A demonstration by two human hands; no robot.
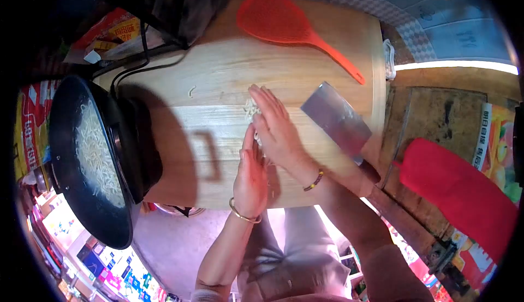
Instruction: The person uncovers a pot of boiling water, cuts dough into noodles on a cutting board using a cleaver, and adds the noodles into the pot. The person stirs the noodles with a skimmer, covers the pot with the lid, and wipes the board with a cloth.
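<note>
Over the wooden board (229, 78), my two hands meet near the middle. My right hand (277, 133) has its fingers stretched out and touches a small pile of pale noodle-like strips (250, 109). My left hand (252, 179), fingers straight and pointing away from me, is close against the right palm. A few pale bits show between the two hands; whatever else is between them is hidden. To the right of my hands lies a cleaver (337, 117) with a dark handle. One stray strip (191, 91) lies further left on the board.
At the left stands a dark wok (68, 138) with many pale strips in it, a black cord (153, 67) behind it. A red-orange strainer (273, 18) lies at the board's far side. A red cloth-like item (456, 187) is at the right.
</note>
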